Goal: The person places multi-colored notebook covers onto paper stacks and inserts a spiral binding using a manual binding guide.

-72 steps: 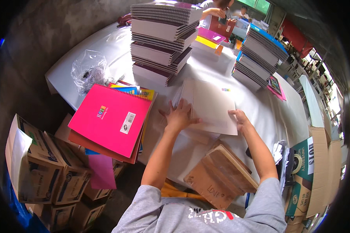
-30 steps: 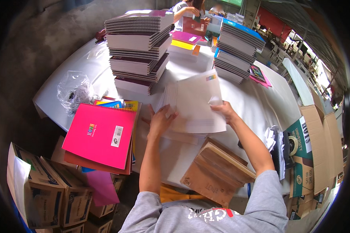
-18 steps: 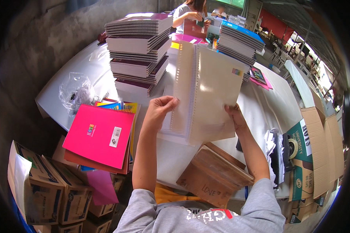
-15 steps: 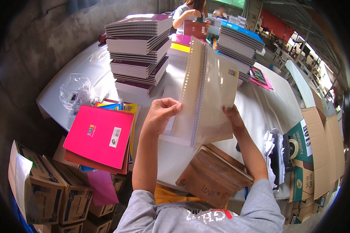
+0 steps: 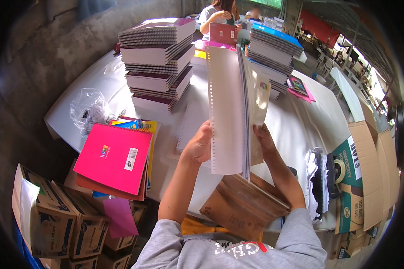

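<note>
- Fingers of the left hand (image 5: 199,145), head view: closed on the left, hole-punched edge of a bundle of punched sheets (image 5: 228,112); thumb at the edge, other fingertips partly hidden.
- Fingers of the right hand (image 5: 265,139): grasping the opposite side of the same bundle, at its cream cover (image 5: 257,96); most of them hard to make out against the cover.
- Bundle, position: raised between both hands above the white-covered table (image 5: 312,121), nearly upright; white pages toward the left, cover toward the right, the two partly spread; small multicoloured print on the cover.
- Loose punched paper (image 5: 184,127): flat on the table, left of the bundle, just beyond the left hand.
- Brown board (image 5: 238,208): worn, stepped, handwritten on; at the table's near edge, below the bundle, close to the right forearm.
- Taller stack of spiral notebooks (image 5: 157,58): dark covers; far side, left of the bundle.
- Second stack of spiral notebooks (image 5: 274,51): blue cover uppermost; far side, right of the bundle.
- Pink notebook (image 5: 114,154): white label; topmost of a mixed-colour pile, table's left edge.
- Clear plastic bag (image 5: 90,110): crumpled, just beyond that pile.
- Brown cartons (image 5: 54,224): several, lower left; purple sheet (image 5: 121,217) beside them.
- Another person (image 5: 217,18): across the table, behind a maroon notebook (image 5: 223,33).
</note>
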{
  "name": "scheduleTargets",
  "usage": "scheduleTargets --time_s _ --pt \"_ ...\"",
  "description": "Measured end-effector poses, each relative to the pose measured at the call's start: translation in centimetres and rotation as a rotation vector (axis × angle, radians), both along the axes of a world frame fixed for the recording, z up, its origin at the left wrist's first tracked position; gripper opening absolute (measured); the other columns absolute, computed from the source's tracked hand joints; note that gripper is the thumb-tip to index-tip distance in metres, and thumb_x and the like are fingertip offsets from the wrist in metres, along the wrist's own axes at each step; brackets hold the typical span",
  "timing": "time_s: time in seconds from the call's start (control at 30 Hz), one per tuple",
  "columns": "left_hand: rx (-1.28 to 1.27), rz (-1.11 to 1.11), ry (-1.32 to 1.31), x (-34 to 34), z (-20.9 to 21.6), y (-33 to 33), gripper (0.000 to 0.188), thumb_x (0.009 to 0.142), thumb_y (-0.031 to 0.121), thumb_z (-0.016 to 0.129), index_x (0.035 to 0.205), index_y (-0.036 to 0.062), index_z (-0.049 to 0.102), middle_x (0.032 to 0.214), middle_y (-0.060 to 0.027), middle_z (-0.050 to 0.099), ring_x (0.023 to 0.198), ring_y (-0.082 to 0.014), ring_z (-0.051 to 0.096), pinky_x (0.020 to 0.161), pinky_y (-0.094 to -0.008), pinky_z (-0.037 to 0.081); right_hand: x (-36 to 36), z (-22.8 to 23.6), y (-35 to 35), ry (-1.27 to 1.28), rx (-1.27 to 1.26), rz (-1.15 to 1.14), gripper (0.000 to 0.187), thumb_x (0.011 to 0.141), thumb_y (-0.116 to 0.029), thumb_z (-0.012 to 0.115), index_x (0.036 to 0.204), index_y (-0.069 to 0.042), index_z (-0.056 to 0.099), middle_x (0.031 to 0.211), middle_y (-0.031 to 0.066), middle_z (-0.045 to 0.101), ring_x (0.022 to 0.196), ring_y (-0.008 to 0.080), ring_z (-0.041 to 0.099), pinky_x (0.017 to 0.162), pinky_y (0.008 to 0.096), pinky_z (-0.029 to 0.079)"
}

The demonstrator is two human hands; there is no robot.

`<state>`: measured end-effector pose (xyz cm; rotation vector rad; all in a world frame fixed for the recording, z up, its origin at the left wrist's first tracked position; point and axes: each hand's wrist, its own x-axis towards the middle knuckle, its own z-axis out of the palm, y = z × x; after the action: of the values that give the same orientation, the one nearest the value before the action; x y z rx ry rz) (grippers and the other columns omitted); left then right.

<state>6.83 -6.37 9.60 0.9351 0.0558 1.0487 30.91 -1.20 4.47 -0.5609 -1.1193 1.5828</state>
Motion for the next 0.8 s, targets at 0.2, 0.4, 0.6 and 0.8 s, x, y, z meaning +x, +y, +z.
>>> scheduleTargets --time_s 0.2,0.4,0.6,0.8 --pt "0.052 0.289 0.090 -2.4 2.9 -1.0 0.064 0.078 0.026 0.071 0.128 -0.0032 0.044 0.103 -0.0069 0.062 0.093 -0.0119 0.060 0.079 -0.0236 0.050 0.7 0.5 -0.5 0.046 0.015 -0.054 0.033 0.082 -0.008 0.059 0.115 -0.003 0.055 0.103 0.0047 0.063 0.091 0.0150 0.060 0.083 0.0294 0.047" --pt "0.110 0.746 0.571 -4.3 4.0 -0.8 0.053 0.076 -0.004 0.068 0.125 -0.0058 0.048 0.087 -0.0129 0.068 0.078 -0.0112 0.064 0.074 -0.0220 0.050 0.3 4.7 -1.3 -0.057 0.109 -0.211 0.016 0.082 -0.001 0.057 0.097 -0.006 0.061 0.091 -0.0010 0.062 0.079 0.0099 0.059 0.073 0.0253 0.048" --pt "0.100 0.799 0.532 -3.3 4.6 -2.3 0.053 0.070 0.002 0.076 0.118 -0.0060 0.054 0.085 -0.0148 0.069 0.076 -0.0126 0.065 0.071 -0.0228 0.051 1.3 2.2 -0.7 -0.143 0.083 -0.224 0.008 0.082 -0.007 0.061 0.089 -0.009 0.057 0.083 -0.0042 0.057 0.077 0.0071 0.054 0.073 0.0236 0.044" --pt "0.056 0.741 0.449 -2.0 5.3 -3.2 0.050 0.065 0.002 0.079 0.109 -0.0051 0.056 0.080 -0.0131 0.069 0.071 -0.0139 0.066 0.070 -0.0230 0.052 0.1 0.9 -1.2 0.034 0.002 -0.103 0.028 0.083 -0.007 0.059 0.109 -0.001 0.055 0.098 0.0035 0.063 0.088 0.0139 0.061 0.082 0.0280 0.048"
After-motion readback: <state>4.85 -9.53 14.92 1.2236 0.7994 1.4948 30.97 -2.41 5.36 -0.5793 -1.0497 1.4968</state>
